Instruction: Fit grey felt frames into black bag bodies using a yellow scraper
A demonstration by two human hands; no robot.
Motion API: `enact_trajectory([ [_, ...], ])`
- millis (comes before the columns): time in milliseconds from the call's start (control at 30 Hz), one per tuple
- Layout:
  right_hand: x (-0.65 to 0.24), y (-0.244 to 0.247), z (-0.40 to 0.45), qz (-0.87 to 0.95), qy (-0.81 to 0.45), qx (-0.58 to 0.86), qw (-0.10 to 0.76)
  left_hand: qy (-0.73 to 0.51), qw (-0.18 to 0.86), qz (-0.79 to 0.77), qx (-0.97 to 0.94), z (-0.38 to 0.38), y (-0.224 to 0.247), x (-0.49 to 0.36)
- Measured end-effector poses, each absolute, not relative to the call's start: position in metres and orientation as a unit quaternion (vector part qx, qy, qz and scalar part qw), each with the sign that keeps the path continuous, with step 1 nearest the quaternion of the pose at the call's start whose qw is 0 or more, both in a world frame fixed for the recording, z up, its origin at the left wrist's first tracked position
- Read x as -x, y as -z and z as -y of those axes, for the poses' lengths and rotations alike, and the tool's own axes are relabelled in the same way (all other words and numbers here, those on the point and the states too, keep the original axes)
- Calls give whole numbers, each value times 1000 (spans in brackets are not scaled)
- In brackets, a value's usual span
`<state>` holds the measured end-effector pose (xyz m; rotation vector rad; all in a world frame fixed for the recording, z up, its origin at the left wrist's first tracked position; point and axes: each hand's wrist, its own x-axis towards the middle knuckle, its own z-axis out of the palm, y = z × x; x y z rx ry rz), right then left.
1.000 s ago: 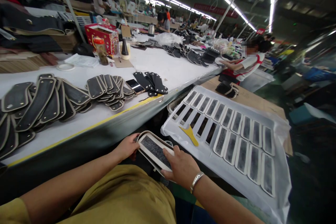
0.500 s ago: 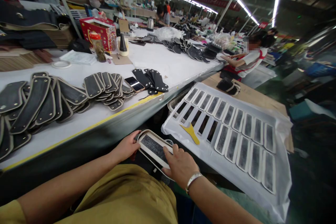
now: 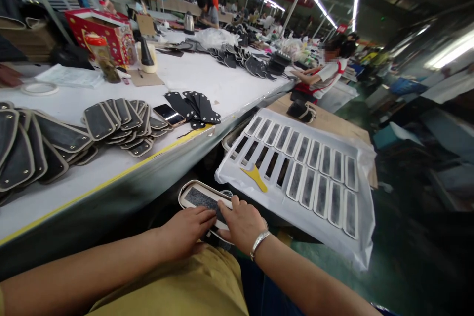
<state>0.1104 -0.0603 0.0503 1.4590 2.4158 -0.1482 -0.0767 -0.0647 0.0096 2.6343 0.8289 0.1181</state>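
Since the earlier frames, the left hand (image 3: pixel 189 227) has left the far left end of the pale-rimmed piece (image 3: pixel 199 198) and now lies over its middle, while the camera's view has swung rightward.

In the head view, the left hand's fingers are together, laid on the piece's dark strip; its thumb is hidden, so whether it grips cannot be told. The right hand (image 3: pixel 242 223) spans the piece's right part, thumb and forefinger apart, close to the left fingertips; how firmly it clamps cannot be told. The piece lies under both hands, which cover its near side and much of its right end; what bears it from below is hidden.

Right of the right hand, pale-edged strips (image 3: pixel 324 197) lie in two rows on a white covering (image 3: pixel 281 210), a yellow tool (image 3: pixel 255 177) beside dark slots. Beyond the left hand, the table (image 3: pixel 185 71) carries dark studded pieces (image 3: pixel 99 121), cut off at the left border, and a phone (image 3: pixel 169 115). Farther off, a person (image 3: pixel 322 81) has a blurred-out face.
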Motion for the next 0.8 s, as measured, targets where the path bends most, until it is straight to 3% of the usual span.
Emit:
enact_trajectory([
  [233, -162, -74, 60, -779, 264, -569, 20, 6, 181, -279, -943, 62, -11, 80],
  [400, -192, -70, 67, -631, 457, -626, -12, 5, 162, -264, -951, 62, -13, 77],
  [600, -189, -56, 68, -666, 389, -633, -69, 1, 117, -281, -953, 62, -26, 62],
  [800, -189, -53, 67, -666, 362, -650, -52, 3, 49, -176, -983, 52, -15, 47],
])
